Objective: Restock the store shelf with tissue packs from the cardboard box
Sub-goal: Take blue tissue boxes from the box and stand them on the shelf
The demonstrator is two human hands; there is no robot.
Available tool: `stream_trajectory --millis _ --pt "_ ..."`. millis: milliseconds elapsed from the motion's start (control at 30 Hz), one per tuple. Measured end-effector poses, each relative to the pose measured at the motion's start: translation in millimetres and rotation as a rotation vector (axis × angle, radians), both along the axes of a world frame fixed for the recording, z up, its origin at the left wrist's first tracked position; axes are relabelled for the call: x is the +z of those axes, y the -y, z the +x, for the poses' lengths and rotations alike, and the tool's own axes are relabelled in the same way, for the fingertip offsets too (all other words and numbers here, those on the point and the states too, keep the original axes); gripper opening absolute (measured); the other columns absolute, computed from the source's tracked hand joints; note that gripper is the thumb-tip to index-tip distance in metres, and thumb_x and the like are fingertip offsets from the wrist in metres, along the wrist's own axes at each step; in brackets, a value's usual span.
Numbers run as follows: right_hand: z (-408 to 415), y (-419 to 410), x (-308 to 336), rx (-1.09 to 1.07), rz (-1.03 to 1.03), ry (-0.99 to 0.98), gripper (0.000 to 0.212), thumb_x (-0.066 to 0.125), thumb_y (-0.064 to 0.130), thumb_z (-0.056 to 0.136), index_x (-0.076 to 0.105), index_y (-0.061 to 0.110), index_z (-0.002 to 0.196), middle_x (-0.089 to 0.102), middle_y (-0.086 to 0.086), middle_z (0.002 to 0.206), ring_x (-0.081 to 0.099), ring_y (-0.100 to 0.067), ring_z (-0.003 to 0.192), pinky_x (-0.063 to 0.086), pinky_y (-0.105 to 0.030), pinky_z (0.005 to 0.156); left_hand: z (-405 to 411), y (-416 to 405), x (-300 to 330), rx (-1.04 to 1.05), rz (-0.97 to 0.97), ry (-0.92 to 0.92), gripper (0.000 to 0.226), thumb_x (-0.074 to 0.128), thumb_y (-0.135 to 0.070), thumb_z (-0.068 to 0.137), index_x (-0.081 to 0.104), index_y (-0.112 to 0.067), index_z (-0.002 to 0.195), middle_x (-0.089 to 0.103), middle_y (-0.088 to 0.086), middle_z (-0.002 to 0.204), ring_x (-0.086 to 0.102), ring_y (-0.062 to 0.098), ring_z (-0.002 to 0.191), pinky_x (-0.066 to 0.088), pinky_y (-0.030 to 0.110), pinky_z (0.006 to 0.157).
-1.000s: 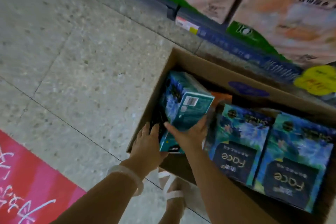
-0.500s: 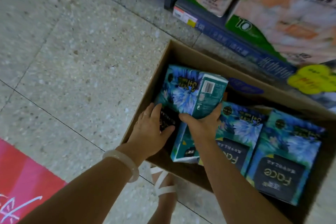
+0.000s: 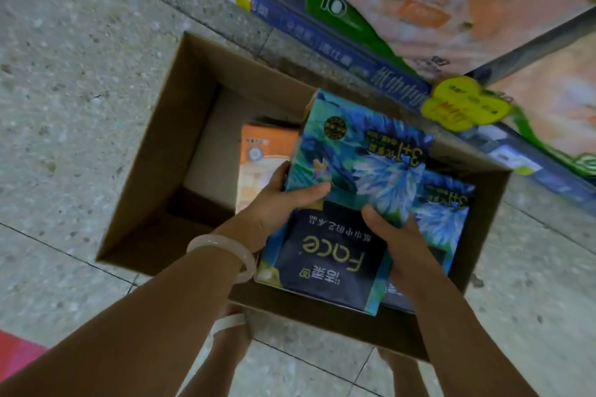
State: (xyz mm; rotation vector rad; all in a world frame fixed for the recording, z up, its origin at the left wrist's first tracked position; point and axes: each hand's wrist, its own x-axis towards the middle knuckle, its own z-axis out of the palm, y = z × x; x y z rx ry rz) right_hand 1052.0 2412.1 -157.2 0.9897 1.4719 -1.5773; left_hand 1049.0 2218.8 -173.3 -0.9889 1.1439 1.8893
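Both hands grip the blue tissue pack point(image 3: 348, 196) over the cardboard box point(image 3: 180, 126), left hand point(image 3: 277, 206) at its nine o'clock edge, right hand point(image 3: 396, 242) at its four o'clock.

We count one cardboard box point(image 3: 167, 126) at the centre of the frame. We see two blue tissue packs: one point(image 3: 348, 196) at centre in both hands, one point(image 3: 448, 213) just right of it in the box. One orange pack point(image 3: 261, 158) lies left of them. Two hands show: the left hand point(image 3: 271, 213) and the right hand point(image 3: 400, 242). One pale bangle point(image 3: 225, 251) sits lower centre, and one yellow tag point(image 3: 464, 103) upper right.
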Motion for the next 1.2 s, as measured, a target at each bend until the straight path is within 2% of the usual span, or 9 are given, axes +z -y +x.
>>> stream_trajectory --millis 133,300,433,633,767,900,967,1067,1200 --pt "2.8 1.3 -3.4 -0.029 0.011 0.005 0.121 0.095 0.043 0.028 0.045 0.026 0.136 0.065 -0.008 0.123 0.065 -0.030 0.108 0.053 -0.053 0.090 2.8 -4.6 1.5 0.036 0.001 -0.005 0.092 0.082 -0.031 0.052 0.046 -0.014 0.135 0.063 0.014 0.125 0.064 0.034 0.110 0.051 0.047 0.095" --pt "-1.7 -5.9 25.9 -0.025 -0.046 0.021 0.112 0.096 0.042 0.025 0.055 0.027 0.128 0.069 -0.006 0.117 0.065 -0.030 0.108 0.050 -0.052 0.095 10.5 -11.5 28.8 0.045 -0.035 0.032 0.082 0.082 -0.026 0.057 0.049 -0.020 0.132 0.068 0.011 0.118 0.067 0.031 0.103 0.054 0.045 0.090" --pt "-6.0 -9.0 78.7 -0.022 -0.043 -0.001 0.108 0.095 0.044 0.026 0.056 0.028 0.125 0.070 -0.004 0.116 0.066 -0.028 0.107 0.050 -0.052 0.094 1.7 -13.1 85.6 0.016 -0.049 -0.016 0.081 0.083 -0.028 0.056 0.051 -0.021 0.131 0.069 0.009 0.116 0.068 0.029 0.101 0.056 0.042 0.084" --pt "-29.5 -15.8 205.5 -0.031 -0.071 -0.208 0.096 0.092 0.036 0.042 0.052 0.032 0.129 0.067 0.000 0.121 0.064 -0.023 0.109 0.049 -0.049 0.097 -26.9 -20.3 215.3 -0.020 -0.068 -0.195 0.075 0.083 -0.024 0.062 0.053 -0.018 0.130 0.068 0.009 0.119 0.069 0.028 0.101 0.059 0.036 0.076" --pt "-44.9 -25.3 307.1 -0.059 -0.092 -0.398 0.066 0.082 0.015 0.068 0.054 0.023 0.128 0.068 -0.002 0.118 0.066 -0.020 0.105 0.051 -0.041 0.094 -43.5 -27.9 314.8 -0.003 -0.080 -0.292 0.072 0.080 -0.028 0.058 0.058 -0.017 0.125 0.071 0.010 0.112 0.070 0.031 0.096 0.057 0.041 0.080" --pt "-48.8 -34.0 407.0 -0.134 -0.080 -0.556 0.082 0.086 0.022 0.051 0.055 0.024 0.126 0.070 -0.001 0.114 0.067 -0.022 0.104 0.051 -0.045 0.096 -59.0 -39.8 412.5 -0.065 -0.046 -0.440 0.071 0.079 -0.030 0.060 0.060 -0.014 0.126 0.070 0.014 0.115 0.069 0.033 0.098 0.056 0.044 0.081" --pt "-47.9 -41.6 457.1 -0.171 -0.074 -0.621 0.080 0.086 0.023 0.052 0.055 0.024 0.126 0.070 -0.002 0.114 0.067 -0.023 0.104 0.051 -0.046 0.096 -66.3 -47.9 460.5 -0.098 -0.021 -0.520 0.067 0.080 -0.028 0.063 0.060 -0.011 0.125 0.068 0.018 0.116 0.069 0.034 0.095 0.057 0.046 0.079" --pt "-42.1 -56.2 525.4 -0.243 -0.085 -0.714 0.078 0.084 0.019 0.055 0.054 0.024 0.127 0.070 -0.004 0.114 0.068 -0.025 0.101 0.056 -0.042 0.087 -73.4 -64.5 530.6 -0.172 -0.023 -0.627 0.074 0.085 -0.031 0.063 0.055 -0.013 0.129 0.066 0.018 0.120 0.066 0.038 0.104 0.052 0.056 0.090" --pt "-30.9 -84.3 607.4 -0.289 -0.072 -0.861 0.063 0.081 0.012 0.066 0.056 0.022 0.123 0.072 -0.005 0.110 0.071 -0.019 0.091 0.057 -0.028 0.067 -74.7 -93.8 616.8 -0.233 -0.016 -0.761 0.068 0.081 -0.025 0.068 0.054 -0.012 0.129 0.068 0.017 0.117 0.066 0.039 0.104 0.053 0.055 0.088"
